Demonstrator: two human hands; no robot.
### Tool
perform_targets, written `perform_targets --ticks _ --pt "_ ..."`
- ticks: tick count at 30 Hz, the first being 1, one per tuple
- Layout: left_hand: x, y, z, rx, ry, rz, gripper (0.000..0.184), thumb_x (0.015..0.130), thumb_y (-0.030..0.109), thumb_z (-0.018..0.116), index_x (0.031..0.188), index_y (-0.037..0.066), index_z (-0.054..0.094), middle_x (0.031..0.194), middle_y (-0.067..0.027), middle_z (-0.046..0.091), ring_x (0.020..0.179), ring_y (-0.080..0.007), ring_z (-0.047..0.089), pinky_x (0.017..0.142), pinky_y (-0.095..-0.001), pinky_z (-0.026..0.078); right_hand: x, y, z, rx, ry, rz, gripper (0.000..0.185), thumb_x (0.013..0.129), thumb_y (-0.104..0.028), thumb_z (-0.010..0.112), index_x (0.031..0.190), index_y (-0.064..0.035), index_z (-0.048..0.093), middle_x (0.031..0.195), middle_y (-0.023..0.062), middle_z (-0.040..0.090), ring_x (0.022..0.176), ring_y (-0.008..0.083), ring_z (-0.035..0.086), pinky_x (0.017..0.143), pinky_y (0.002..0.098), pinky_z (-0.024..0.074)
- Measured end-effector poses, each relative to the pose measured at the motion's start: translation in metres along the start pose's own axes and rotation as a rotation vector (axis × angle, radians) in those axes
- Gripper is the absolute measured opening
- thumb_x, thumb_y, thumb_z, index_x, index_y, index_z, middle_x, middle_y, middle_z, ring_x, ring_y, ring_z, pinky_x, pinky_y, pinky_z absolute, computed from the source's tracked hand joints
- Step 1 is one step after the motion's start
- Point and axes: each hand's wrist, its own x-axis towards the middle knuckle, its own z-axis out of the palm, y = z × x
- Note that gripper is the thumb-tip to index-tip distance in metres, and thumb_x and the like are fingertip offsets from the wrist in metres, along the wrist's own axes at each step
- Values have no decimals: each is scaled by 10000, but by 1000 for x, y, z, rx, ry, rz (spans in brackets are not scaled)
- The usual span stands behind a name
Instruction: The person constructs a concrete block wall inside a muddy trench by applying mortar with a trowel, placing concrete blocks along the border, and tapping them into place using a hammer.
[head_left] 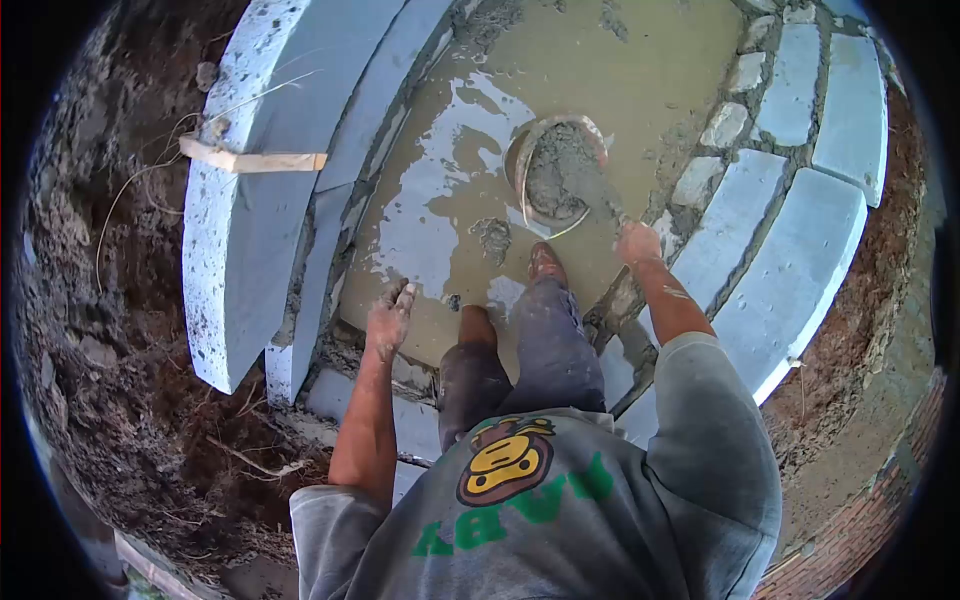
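My right hand [640, 243] is closed around what looks like a trowel [609, 203], its blade smeared with grey mortar and hard to make out. The trowel reaches toward the right side of a round bucket [521, 172] standing in muddy water. Grey wet mortar [566, 172] fills the bucket. Over the water's left edge, my left hand [388, 318] hangs with its fingers loosely apart and nothing in them. The palm and fingers carry mortar stains.
Pale block walls flank the pit, a left wall [268, 220] and a right wall [735, 215] with stones along its inner side. A wooden strip [255, 160] lies across the left wall. Brown soil [90, 330] rises outside. My legs [545, 335] stand in the muddy water [640, 60].
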Motion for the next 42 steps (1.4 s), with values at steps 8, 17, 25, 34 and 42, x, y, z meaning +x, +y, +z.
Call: perform_targets --ticks 8,17,25,34,42 --pt "165 66 177 51 -173 58 605 897 420 521 1314 -9 429 1172 -195 585 1072 -224 565 929 -314 418 150 38 59 75 168 -67 239 766 -222 574 961 -90 616 902 154 655 865 328 637 773 438 500" --pt "223 134 252 84 -171 -102 650 922 509 378 1256 -40 480 1041 -258 618 1021 -359 590 873 -394 454 132 -15 152 479 -73 -11 213 785 -214 523 877 -46 616 850 213 647 839 383 627 771 478 497" --pt "233 116 265 125 -30 -184 652 910 532 415 1209 -36 533 1052 -239 610 953 -323 579 837 -378 445 118 -50 144 689 -192 21 379 785 -285 601 999 28 586 899 243 637 876 423 604 791 468 490" --pt "225 145 256 90 -43 -249 604 929 487 352 1097 -41 592 936 -246 643 953 -386 597 827 -431 458 119 -83 109 730 -300 -6 352 775 -252 599 958 48 612 920 280 619 922 425 586 816 466 477" --pt "239 109 238 195 -250 -87 545 920 452 401 1171 0 571 1061 -233 620 1020 -368 585 880 -403 452 122 -68 115 980 -543 116 339 744 -250 636 914 43 630 784 214 651 771 307 650 676 387 516"
